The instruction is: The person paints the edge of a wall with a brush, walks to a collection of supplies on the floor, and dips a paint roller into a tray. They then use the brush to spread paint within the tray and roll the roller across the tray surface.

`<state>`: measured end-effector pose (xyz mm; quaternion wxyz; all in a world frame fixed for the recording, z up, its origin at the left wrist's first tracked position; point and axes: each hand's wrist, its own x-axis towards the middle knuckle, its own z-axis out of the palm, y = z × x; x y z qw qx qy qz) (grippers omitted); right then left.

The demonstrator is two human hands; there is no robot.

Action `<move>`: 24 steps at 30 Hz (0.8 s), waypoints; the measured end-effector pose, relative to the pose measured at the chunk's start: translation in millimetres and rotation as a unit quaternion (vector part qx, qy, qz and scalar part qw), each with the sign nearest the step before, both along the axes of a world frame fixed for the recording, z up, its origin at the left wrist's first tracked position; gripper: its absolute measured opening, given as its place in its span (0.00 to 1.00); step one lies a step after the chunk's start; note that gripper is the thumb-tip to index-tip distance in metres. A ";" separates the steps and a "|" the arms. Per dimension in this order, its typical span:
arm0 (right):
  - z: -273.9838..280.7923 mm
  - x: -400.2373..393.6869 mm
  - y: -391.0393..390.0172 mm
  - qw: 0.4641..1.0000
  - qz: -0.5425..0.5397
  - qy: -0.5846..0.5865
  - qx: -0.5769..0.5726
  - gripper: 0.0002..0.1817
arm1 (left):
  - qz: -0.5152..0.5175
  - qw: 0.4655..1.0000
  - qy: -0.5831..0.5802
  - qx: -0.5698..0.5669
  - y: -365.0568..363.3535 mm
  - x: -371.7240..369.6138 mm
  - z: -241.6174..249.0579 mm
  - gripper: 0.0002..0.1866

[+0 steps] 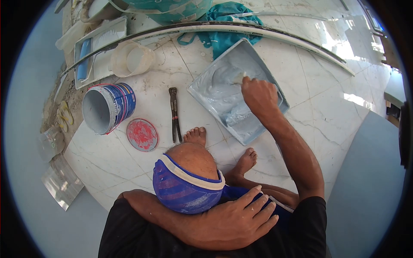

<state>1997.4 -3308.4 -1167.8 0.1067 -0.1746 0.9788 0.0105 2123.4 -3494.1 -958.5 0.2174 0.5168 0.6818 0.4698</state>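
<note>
My right hand (260, 96) is closed around a small pale tool (239, 78), mostly hidden by my fingers, with its tip in the paint tray. This grey-blue tray (198, 88) lies at an angle on the floor, its inside covered with wet, pale grey-blue paint or paste (219, 81). Across my lap lies my left arm, and my left hand (236, 221) rests palm down with fingers spread, holding nothing. Left of the tray are long-handled pincers (174, 114), flat on the tiles near my bare foot.
An open blue paint bucket (122, 103) lies tipped on its side beside a red-smeared lid (142, 134). Behind are a whitish pail (135, 60), a tray with a blue roller (84, 60), teal cloth (228, 38) and a long strip (241, 28) crossing the floor.
</note>
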 end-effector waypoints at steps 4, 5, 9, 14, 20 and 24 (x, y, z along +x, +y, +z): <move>-14.4 -23.8 -4.0 0.999 -0.002 0.046 0.007 0.07 | -0.009 1.000 0.007 -0.008 1.3 -1.1 0.7 0.23; -15.9 -29.6 -0.5 0.998 -0.006 0.060 0.020 0.07 | -0.007 1.000 0.007 -0.010 1.0 -1.0 0.8 0.23; -10.8 -29.1 17.9 0.998 -0.032 0.025 0.048 0.07 | -0.003 1.000 0.012 -0.010 -1.7 -3.5 1.3 0.23; -2.3 -17.5 16.8 0.999 -0.015 0.019 0.041 0.07 | -0.010 1.000 0.015 -0.008 -0.1 -5.4 0.8 0.23; -17.9 -44.0 6.8 0.998 -0.022 0.061 0.023 0.07 | -0.020 1.000 0.010 -0.017 2.7 -5.1 1.0 0.23; -15.6 -50.3 15.5 0.998 -0.039 0.020 0.046 0.09 | -0.019 1.000 0.016 -0.019 1.9 -6.1 1.1 0.23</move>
